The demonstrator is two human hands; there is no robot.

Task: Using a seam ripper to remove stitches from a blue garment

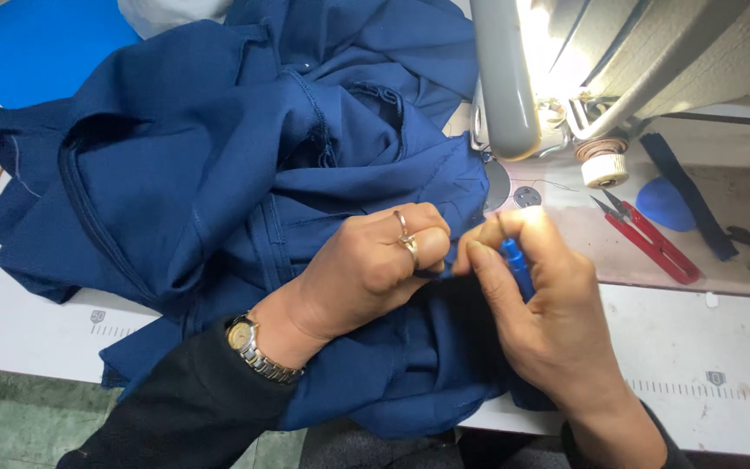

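Navy garment [219, 174] lies bunched on table [28, 321] by sewing machine [514, 78]. Left hand [366, 269] fingers pinch its fabric; right hand [549, 304] fingers closed round blue seam ripper [516, 265].

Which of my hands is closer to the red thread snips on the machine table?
Right. Your right hand, holding a blue-handled tool, sits just left of the red thread snips. Your left hand pinches the navy fabric farther left, beyond the right hand.
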